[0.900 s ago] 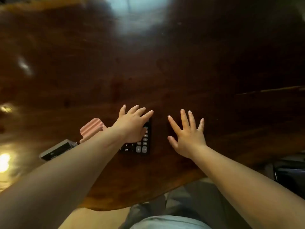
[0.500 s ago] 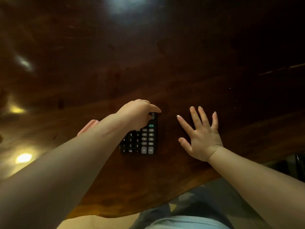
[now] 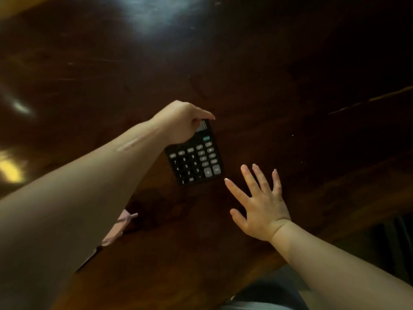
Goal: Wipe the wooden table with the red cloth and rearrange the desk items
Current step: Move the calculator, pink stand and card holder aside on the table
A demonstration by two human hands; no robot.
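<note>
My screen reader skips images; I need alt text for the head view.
A person's left hand grips the display end of a black calculator over a wooden table. The right hand is open beside it, fingers spread. A pink item peeks from under the left forearm.

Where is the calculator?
In the head view's middle, the calculator is held at its top end by the left hand, just left of the open right hand.

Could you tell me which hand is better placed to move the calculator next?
Left. The left hand grips the calculator at its top end, while the right hand is open beside it, fingers spread, holding nothing.
</note>
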